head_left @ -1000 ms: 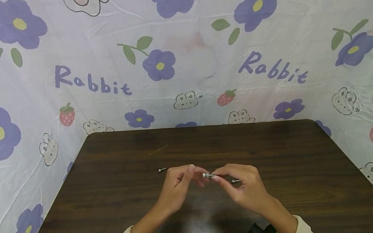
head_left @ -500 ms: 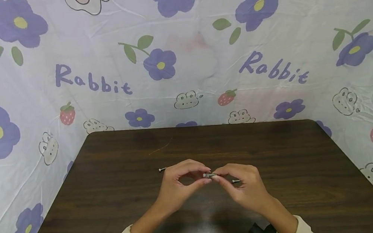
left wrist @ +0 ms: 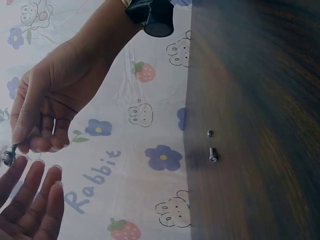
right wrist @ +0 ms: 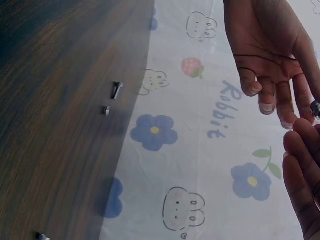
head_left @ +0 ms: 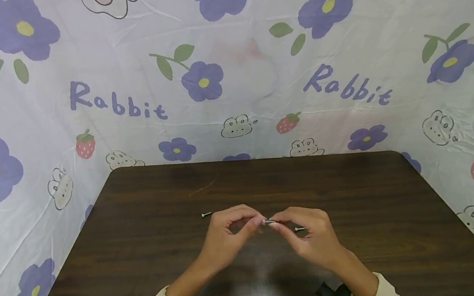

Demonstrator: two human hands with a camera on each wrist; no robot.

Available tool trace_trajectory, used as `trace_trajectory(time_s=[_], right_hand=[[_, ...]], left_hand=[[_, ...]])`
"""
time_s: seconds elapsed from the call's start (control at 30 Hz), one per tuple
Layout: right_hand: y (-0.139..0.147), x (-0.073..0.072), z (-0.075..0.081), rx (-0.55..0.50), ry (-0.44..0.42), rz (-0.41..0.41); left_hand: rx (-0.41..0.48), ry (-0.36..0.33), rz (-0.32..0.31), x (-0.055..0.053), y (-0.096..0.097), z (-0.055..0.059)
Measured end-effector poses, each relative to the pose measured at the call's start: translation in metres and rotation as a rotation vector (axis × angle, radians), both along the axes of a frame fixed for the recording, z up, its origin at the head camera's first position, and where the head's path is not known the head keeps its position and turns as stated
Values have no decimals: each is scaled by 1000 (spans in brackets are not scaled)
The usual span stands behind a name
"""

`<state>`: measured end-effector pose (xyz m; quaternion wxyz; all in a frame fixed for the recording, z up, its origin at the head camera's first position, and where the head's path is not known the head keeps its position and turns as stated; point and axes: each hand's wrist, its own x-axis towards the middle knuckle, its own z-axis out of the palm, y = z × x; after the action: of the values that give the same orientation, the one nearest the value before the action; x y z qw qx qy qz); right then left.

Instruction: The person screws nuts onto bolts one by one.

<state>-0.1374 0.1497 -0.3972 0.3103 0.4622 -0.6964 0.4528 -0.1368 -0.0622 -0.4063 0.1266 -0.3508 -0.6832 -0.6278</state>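
Observation:
In the head view a small silver bolt (head_left: pixel 268 222) with a nut on it is held level between both hands. My right hand (head_left: pixel 313 229) pinches the shank end between thumb and index finger. At the other end, thumb and index finger of my left hand (head_left: pixel 230 232) close on the head and nut, which they partly cover. The left wrist view has the bolt (left wrist: pixel 9 157) at its left edge, beside the left fingertips (left wrist: pixel 37 167). In the right wrist view it is cut off by the right edge, the left hand (right wrist: pixel 280 55) above it.
On the dark wooden table (head_left: pixel 166 259) lie one loose bolt (head_left: pixel 206 215) left of the hands and another bolt (head_left: pixel 299 229) partly behind the right hand. A small nut (left wrist: pixel 210 133) sits near a bolt (left wrist: pixel 213 155) in the left wrist view. Patterned cloth (head_left: pixel 257 93) hangs behind.
My left fingers have lifted off the bolt's head end, spread above and below it, and closed on it again. The right hand keeps its pinch and has hardly moved.

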Motion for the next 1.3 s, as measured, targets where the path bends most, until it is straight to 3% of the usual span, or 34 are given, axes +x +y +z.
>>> trace_trajectory(time_s=[0.13,0.23,0.33,0.57,0.8,1.1,1.3], right_hand=[[0,0,0,-2,2,-3],[0,0,0,1,14,-5],[0,0,0,1,26,-7],[0,0,0,-8,22,-3],[0,-1,1,-8,21,-4],[0,1,1,1,11,-3],[-1,2,1,0,13,-12]], left_hand=[[-14,-48,-7,-1,-1,-2],[4,-49,-46,-1,-2,-2],[21,-26,-75,-2,-2,-1],[28,49,-42,0,-2,0],[38,55,-50,5,0,9],[13,22,-42,-2,-1,-2],[-32,-80,-43,-1,-3,-3]])
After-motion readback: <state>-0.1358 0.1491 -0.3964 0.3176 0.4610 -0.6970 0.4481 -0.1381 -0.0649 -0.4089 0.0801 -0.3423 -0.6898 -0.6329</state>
